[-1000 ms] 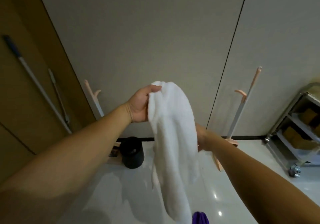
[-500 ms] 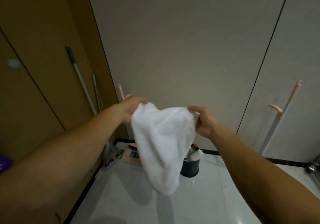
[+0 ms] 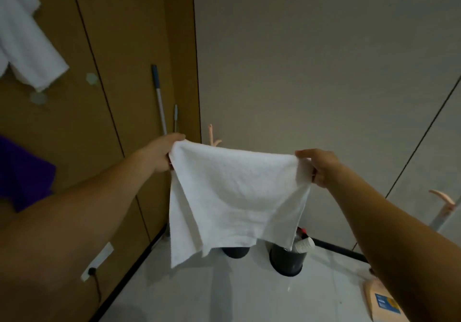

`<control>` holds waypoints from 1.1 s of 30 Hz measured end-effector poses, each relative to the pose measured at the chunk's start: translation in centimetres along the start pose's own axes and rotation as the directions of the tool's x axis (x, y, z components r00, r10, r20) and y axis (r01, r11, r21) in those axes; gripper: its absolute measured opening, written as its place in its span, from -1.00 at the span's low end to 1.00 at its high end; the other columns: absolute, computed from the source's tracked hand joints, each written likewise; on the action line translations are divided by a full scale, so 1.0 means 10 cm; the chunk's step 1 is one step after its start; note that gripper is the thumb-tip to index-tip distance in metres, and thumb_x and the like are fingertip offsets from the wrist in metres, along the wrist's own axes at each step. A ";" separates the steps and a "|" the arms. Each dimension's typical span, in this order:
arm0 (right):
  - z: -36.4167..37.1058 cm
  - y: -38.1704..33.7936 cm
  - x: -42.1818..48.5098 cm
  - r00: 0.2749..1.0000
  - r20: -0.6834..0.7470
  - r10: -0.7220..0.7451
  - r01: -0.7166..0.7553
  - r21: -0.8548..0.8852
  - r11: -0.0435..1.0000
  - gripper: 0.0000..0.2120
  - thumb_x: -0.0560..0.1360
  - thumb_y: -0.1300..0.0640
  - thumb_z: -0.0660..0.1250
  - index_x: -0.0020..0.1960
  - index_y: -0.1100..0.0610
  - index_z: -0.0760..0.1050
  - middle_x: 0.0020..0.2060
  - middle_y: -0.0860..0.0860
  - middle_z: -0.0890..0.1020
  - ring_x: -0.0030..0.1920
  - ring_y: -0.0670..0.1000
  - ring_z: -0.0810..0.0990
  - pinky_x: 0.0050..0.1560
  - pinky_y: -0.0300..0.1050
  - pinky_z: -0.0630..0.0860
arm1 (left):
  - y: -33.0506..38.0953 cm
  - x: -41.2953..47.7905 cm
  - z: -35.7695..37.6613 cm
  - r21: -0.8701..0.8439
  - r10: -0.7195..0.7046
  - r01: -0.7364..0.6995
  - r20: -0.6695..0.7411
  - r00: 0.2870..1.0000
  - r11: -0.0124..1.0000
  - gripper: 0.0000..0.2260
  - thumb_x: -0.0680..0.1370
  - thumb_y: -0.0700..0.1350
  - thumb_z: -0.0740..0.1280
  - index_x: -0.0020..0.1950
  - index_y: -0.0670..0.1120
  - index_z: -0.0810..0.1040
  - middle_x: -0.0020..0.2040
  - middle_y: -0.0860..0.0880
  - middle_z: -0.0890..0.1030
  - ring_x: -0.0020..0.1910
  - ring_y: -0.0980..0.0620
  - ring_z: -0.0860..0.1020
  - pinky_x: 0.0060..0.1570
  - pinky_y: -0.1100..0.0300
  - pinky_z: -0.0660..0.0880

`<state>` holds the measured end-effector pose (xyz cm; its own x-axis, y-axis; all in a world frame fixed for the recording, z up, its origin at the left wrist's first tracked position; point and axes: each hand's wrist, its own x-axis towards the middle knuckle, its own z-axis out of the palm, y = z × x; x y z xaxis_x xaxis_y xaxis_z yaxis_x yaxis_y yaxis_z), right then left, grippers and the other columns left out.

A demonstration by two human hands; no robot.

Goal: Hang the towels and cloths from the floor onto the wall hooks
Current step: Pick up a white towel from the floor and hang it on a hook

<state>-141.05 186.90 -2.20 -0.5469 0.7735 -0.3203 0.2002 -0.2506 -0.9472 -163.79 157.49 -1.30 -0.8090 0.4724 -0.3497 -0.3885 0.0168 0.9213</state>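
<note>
A white towel (image 3: 234, 197) hangs spread out in front of me, held by its top edge. My left hand (image 3: 162, 154) grips the towel's upper left corner. My right hand (image 3: 319, 167) pinches the upper right corner. On the brown wall at the left a white cloth (image 3: 27, 39) hangs high up, and a purple cloth (image 3: 22, 174) hangs lower down. Two small pale hexagonal wall hooks (image 3: 91, 79) sit bare beside the white cloth.
Two dark buckets (image 3: 287, 259) stand on the white floor behind the towel, one holding bottles. Mop handles (image 3: 159, 99) lean in the corner. Peach-coloured stands (image 3: 441, 207) lean on the grey wall. A socket with a cable (image 3: 96, 263) is on the brown wall.
My hands have pulled apart and stretched the towel out flat; earlier it hung bunched. My view has turned left, bringing the brown wall with its hung cloths into sight.
</note>
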 end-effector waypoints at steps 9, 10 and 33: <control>0.65 -0.05 -0.12 0.993 -0.066 -0.098 0.104 0.100 0.989 -0.74 0.49 0.27 0.37 0.17 0.28 0.57 0.03 0.12 0.61 0.05 0.12 0.59 0.12 0.01 0.54 | 0.16 0.15 -0.72 0.049 -0.062 0.065 -0.066 0.996 0.997 -0.67 0.55 -0.12 0.30 0.30 -0.12 0.40 0.17 -0.18 0.51 0.07 -0.14 0.53 -0.05 -0.01 0.51; 0.70 -0.05 -0.12 0.995 -0.037 -0.093 0.097 0.109 0.989 -0.75 0.52 0.28 0.33 0.19 0.29 0.55 0.03 0.13 0.61 0.07 0.12 0.59 0.12 0.00 0.53 | 0.17 0.17 -0.78 0.058 -0.052 0.057 -0.087 0.995 0.997 -0.68 0.55 -0.12 0.30 0.29 -0.11 0.41 0.17 -0.17 0.51 0.05 -0.13 0.54 -0.09 -0.01 0.52; 1.18 -0.30 0.59 0.948 0.051 -0.313 0.307 0.090 0.947 -0.91 0.37 0.23 0.51 -0.14 0.10 0.66 -0.13 -0.03 0.69 -0.09 -0.01 0.59 -0.11 -0.17 0.48 | 0.33 0.76 -0.96 0.091 0.066 -0.032 -0.401 0.914 0.995 -0.82 0.50 -0.13 0.40 0.06 -0.13 0.53 -0.26 -0.02 0.45 -0.39 0.05 0.37 -0.41 0.24 0.37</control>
<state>-154.51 185.32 -1.45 -0.6228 0.7823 -0.0085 -0.0518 -0.0521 -0.9973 -175.44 152.65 -2.56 -0.9417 0.0796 -0.3270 -0.3207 0.0823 0.9436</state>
